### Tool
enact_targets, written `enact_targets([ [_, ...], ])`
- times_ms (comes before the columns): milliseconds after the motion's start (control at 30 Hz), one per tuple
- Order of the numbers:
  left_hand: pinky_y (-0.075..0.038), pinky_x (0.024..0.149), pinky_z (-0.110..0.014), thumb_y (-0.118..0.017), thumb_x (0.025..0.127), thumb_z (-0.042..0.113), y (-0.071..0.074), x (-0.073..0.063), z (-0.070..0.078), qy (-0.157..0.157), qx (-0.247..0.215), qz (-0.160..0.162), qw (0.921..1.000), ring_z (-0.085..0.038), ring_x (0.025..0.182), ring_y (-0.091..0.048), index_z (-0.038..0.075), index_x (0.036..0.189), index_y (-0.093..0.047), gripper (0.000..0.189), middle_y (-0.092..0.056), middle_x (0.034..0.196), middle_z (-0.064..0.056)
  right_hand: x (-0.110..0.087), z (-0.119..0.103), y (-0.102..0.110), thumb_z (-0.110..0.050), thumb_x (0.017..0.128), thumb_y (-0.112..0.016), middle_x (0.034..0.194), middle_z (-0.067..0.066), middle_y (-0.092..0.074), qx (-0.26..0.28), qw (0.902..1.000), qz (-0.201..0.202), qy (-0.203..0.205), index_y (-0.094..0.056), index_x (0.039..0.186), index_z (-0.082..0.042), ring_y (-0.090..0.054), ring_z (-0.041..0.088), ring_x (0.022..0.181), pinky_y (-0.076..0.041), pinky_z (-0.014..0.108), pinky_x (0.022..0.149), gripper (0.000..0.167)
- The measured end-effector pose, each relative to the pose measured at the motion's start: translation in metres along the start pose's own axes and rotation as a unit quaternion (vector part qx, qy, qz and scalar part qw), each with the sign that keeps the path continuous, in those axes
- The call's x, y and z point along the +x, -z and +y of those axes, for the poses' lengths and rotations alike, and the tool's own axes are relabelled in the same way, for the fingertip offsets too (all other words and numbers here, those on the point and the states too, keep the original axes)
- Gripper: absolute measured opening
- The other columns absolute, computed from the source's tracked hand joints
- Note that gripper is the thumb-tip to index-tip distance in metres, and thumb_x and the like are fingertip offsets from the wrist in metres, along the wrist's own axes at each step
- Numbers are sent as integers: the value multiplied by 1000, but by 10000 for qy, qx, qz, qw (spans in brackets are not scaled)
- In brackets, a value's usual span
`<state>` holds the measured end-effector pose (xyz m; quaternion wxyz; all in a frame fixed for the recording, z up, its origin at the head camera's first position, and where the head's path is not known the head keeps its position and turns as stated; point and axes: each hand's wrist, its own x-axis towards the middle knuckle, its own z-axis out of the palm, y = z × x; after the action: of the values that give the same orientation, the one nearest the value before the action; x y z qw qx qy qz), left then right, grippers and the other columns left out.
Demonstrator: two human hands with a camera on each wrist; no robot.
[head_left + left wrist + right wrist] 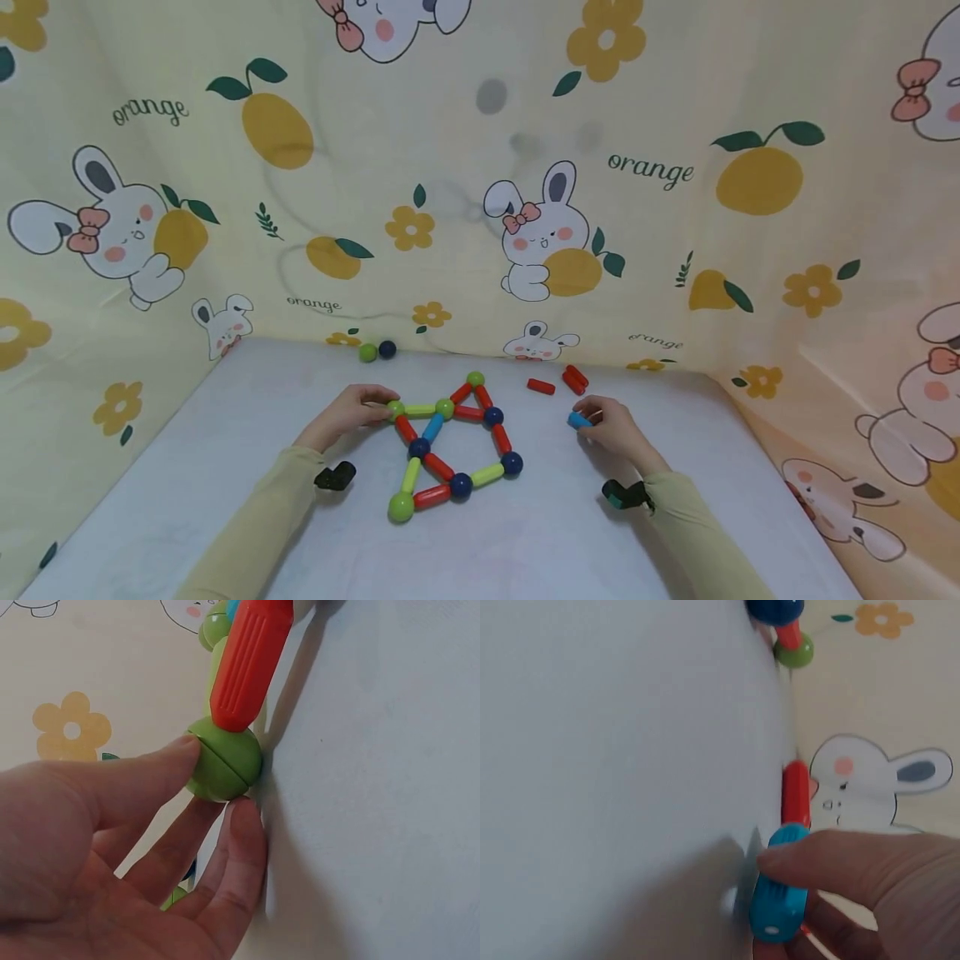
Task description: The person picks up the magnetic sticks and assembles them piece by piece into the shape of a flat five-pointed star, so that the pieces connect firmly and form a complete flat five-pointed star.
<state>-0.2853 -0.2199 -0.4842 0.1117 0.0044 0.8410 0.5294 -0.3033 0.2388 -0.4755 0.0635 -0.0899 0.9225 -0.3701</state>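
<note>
A flat frame of short rods and balls lies mid-table, with red rods (432, 497), yellow-green rods (487, 476), a blue rod (432, 428), green balls (401, 507) and dark blue balls (461, 485). At its far left corner my left hand (357, 410) pinches a green ball (223, 761) between thumb and fingers. A red rod (253, 664) joins that ball in the left wrist view. To the right of the frame and apart from it, my right hand (611, 429) holds a loose blue rod (778, 900) between thumb and fingers, its near end showing a pale round spot.
Loose red rods (541, 387) lie beyond my right hand, two of them side by side (575, 380). Against the back edge sit a loose green ball (367, 352) and a dark blue ball (387, 349). A printed cloth (450, 167) rises behind the white table (555, 542).
</note>
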Motion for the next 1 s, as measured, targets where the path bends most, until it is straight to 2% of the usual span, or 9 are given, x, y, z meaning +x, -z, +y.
enact_targets([
  [267,-53,82,-33,-67,89,10,0,-4,4,45,33,15,10000,-19,96,-60,8,118,-66,29,-62,116,-7,16,-29,-28,-4,82,-74,98,4,-62,350,9975,-441,418,-65,109,-8,-57,23,90,-52,35,79,29],
  [567,-53,82,-32,-67,89,9,0,-6,6,76,-21,5,10000,-20,97,-60,6,120,-65,31,-62,117,-10,24,-58,-51,-4,81,-74,96,1,-62,283,9922,-777,932,-67,107,-11,-57,21,89,-52,34,80,28],
  [767,-53,82,-32,-67,89,9,0,-6,6,82,-26,45,10000,-20,96,-60,7,118,-66,29,-63,116,-8,25,-63,-56,-4,82,-73,97,1,-62,185,9870,-899,1322,-66,108,-8,-57,20,89,-52,34,80,27],
  [1000,-52,82,-32,-67,89,10,0,-5,5,118,-18,38,9999,-20,97,-59,8,119,-66,29,-62,117,-7,30,-60,-43,-8,87,-70,99,3,-64,379,9848,-1001,1371,-64,114,-5,-58,20,92,-51,33,82,29],
])
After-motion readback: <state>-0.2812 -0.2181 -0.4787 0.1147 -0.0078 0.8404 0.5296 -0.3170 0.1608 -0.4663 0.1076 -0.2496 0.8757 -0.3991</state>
